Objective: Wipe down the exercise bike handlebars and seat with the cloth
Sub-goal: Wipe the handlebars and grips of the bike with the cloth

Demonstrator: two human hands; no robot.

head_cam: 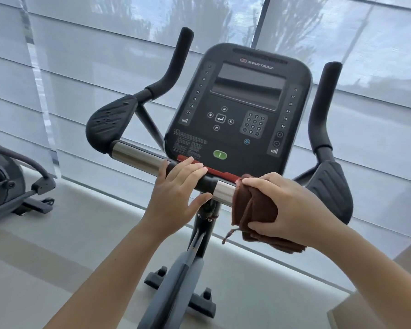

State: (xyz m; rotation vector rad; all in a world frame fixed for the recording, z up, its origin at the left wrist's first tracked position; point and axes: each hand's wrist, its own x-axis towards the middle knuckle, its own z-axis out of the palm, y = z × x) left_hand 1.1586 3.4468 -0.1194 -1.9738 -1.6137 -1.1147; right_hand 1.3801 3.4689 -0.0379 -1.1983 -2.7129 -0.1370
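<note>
Both hands on the exercise bike handlebar, cloth in the right.

Right hand (287, 210) clamps a folded brown cloth (254, 210) around the right part of the horizontal handlebar (138, 155), fingers over the top, thumb underneath, a loose thread hanging below. Left hand (176, 195) rests on the black middle section, fingers laid loosely over the bar, thumb out below, not closed. Console (242, 108) sits just above the bar, screen dark. Curved grips rise on both sides. Seat out of frame. Window blinds (57, 55) behind.
</note>
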